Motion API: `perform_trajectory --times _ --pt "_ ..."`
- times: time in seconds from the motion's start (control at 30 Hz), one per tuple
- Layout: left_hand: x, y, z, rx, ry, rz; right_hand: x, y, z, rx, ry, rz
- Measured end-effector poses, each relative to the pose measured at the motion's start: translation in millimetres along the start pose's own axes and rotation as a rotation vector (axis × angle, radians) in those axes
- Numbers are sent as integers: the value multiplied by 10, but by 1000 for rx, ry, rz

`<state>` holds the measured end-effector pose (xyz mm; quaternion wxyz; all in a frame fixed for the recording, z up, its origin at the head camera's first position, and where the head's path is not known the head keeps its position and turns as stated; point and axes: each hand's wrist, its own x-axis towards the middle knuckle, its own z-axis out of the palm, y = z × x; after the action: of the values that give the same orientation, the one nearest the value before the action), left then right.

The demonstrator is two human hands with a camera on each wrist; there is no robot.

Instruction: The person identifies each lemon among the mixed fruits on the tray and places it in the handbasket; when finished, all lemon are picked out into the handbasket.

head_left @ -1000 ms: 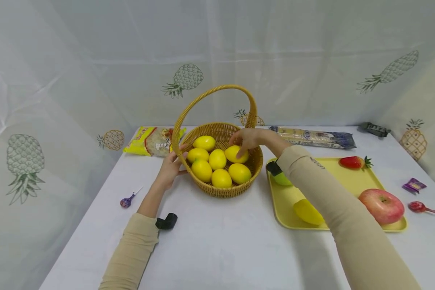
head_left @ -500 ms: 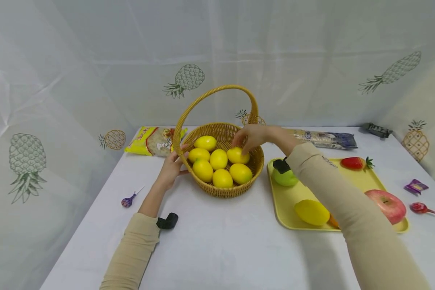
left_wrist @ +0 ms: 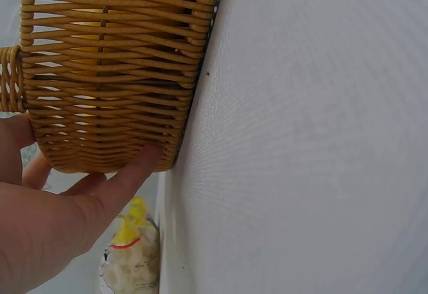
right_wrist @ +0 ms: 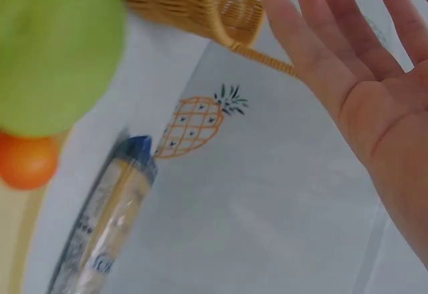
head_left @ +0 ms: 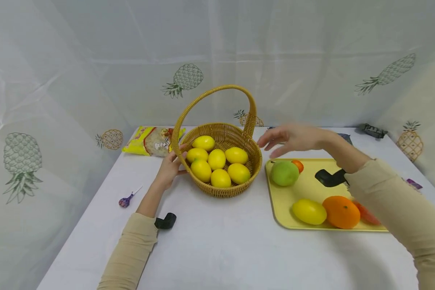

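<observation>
In the head view, my left hand (head_left: 167, 171) rests against the left side of a wicker basket (head_left: 222, 191) with a tall arched handle. The left wrist view shows its fingers (left_wrist: 127, 177) spread along the basket's woven wall (left_wrist: 114, 100). Inside the basket lie several lemons (head_left: 236, 155). My right hand (head_left: 293, 139) is above the back of a yellow tray (head_left: 311, 159), to the right of the basket, and holds nothing. Its fingers are extended in the right wrist view. Below it on the tray is a green fruit (head_left: 284, 173), with a small orange-red fruit (head_left: 298, 165) behind.
Toward the tray's front sit another lemon (head_left: 309, 211), an orange (head_left: 340, 212) and a red fruit (head_left: 367, 213) partly behind my sleeve. A yellow food bag (head_left: 154, 141) lies behind the basket. A long packet (right_wrist: 110, 224), a lollipop (head_left: 126, 200) and a black wrapper (head_left: 373, 130) lie around.
My right hand has let go of a lemon in the basket and moved right, out over the tray. The left hand stays at the basket.
</observation>
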<state>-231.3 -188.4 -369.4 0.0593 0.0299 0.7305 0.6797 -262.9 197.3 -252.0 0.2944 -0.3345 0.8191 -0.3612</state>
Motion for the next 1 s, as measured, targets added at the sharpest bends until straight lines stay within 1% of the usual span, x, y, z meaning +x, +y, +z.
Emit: perform_trajectory --times 0.07,0.23,0.3,0.43,0.63,0.73,0.83,0.9,1.0 --pt "-6 19 9 -11 2 -17 -163 93 74 -17 -12 -4" --pt "102 -143 -38 1 15 -3 -516 322 316 5 -52 -6" --pt "113 -164 -48 18 17 13 -621 395 413 15 -63 1" --pt "116 -180 -55 30 20 34 -768 497 579 -2 -88 58" --pt "111 -173 -48 36 20 31 -841 560 751 -101 -120 173" --pt "105 -167 -44 41 22 29 -840 553 790 -146 -126 225" --pt "102 -166 -45 44 21 33 -827 550 800 -174 -139 258" --pt "102 -165 -43 44 20 36 -813 551 800 -189 -148 257" --pt "105 -164 -39 38 19 34 -795 560 773 -193 -148 226"
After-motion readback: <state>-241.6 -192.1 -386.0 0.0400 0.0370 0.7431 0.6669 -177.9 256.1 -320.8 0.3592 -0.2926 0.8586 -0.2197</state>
